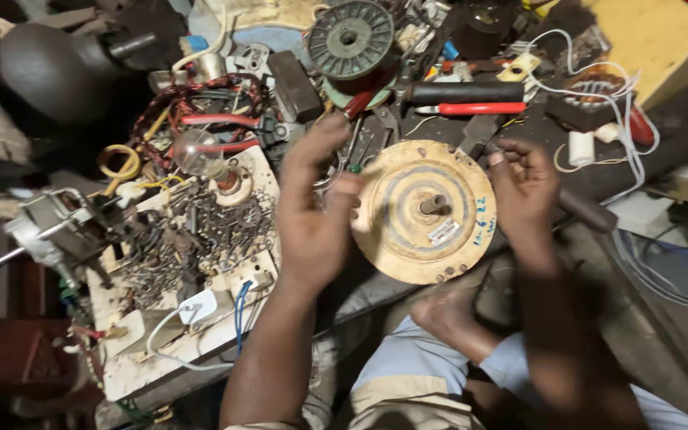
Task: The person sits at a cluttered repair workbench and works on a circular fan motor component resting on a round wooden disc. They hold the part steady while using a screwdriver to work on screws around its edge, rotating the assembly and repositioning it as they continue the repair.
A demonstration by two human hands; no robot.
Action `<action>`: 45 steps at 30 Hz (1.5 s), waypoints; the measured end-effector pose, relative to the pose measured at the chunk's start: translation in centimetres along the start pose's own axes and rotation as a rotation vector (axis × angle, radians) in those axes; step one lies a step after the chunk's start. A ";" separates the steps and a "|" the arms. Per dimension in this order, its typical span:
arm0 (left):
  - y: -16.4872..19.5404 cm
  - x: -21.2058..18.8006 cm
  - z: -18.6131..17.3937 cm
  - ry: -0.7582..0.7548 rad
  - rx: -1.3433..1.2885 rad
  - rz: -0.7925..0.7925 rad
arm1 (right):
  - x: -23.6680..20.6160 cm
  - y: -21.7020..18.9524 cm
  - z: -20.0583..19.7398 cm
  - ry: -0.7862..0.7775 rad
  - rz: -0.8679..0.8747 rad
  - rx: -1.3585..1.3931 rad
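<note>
I hold a round yellowish motor cover [426, 212] between my 2 hands, above the cluttered tabletop [519, 127], in the middle of the view. It stands tilted toward me, and a short metal shaft [433, 205] comes out from its centre. A small white label [443, 231] is stuck just right of the shaft.

My left hand [316, 219] is on the left edge of the cover; its grip presses the rim with the thumb and palm, and the fingers are partly stretched. My right hand [525, 191] is on the right edge; its grip is curled around the rim from behind, the fingers bent.

At the far side, just behind the cover, lie a screwdriver with a red handle [479, 108] and a black handle [465, 91] beside it. Farther, a grey spool [350, 37] stands. On the left is a dirty white board [201, 318] covered with many small screws, with a clear glass bulb [194, 151] at its far end. White wires [627, 135] run on the right. Near me, my bare foot [447, 314] rests below the cover.
</note>
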State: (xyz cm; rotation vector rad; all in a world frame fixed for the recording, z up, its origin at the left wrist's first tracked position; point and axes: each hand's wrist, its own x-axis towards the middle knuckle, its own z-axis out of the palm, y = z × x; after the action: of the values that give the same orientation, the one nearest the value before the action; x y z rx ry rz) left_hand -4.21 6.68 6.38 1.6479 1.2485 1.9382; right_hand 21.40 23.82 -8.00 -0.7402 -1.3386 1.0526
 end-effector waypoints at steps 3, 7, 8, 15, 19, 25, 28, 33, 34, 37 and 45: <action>-0.2 0.0 -0.7 0.294 -0.173 0.014 | -0.1 -0.2 -0.1 0.011 -0.006 -0.047; -0.6 -0.1 -0.6 0.431 -0.213 0.007 | -0.3 -0.6 -0.3 -0.009 -0.028 -0.074; -0.6 -0.1 -0.5 0.435 -0.207 0.013 | -0.2 -0.7 -0.3 -0.017 -0.042 -0.068; 0.0 0.0 0.4 0.072 0.062 -0.047 | -0.2 -1.3 0.2 -0.034 -0.034 -0.055; 0.3 -0.6 2.9 -0.307 0.462 0.070 | -0.3 -2.0 0.5 -0.060 -0.098 -0.075; -0.3 -1.9 5.5 -0.360 0.591 0.125 | -0.1 -2.2 0.7 -0.081 -0.009 -0.058; -1.1 -1.8 5.3 -0.321 0.618 0.110 | 0.0 -2.0 0.7 -0.090 0.021 -0.019; -2.1 -1.9 5.3 -0.343 0.581 0.121 | -0.1 -1.8 0.4 -0.077 -0.025 -0.001; -2.2 -2.0 5.4 -0.342 0.578 0.133 | -0.1 -1.8 0.3 -0.091 -0.028 0.021; -2.6 -2.2 5.6 -0.351 0.598 0.139 | -0.3 -2.1 0.1 -0.139 -0.023 -0.042; -3.4 -2.4 6.5 -0.313 0.554 0.149 | 0.3 -3.4 -0.6 -0.153 -0.146 -0.313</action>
State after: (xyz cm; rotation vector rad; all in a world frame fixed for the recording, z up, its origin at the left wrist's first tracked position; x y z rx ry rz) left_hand 1.47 9.60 1.95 2.2587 1.6599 1.3912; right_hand 22.60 22.91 -4.89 -0.7895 -1.6880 0.8048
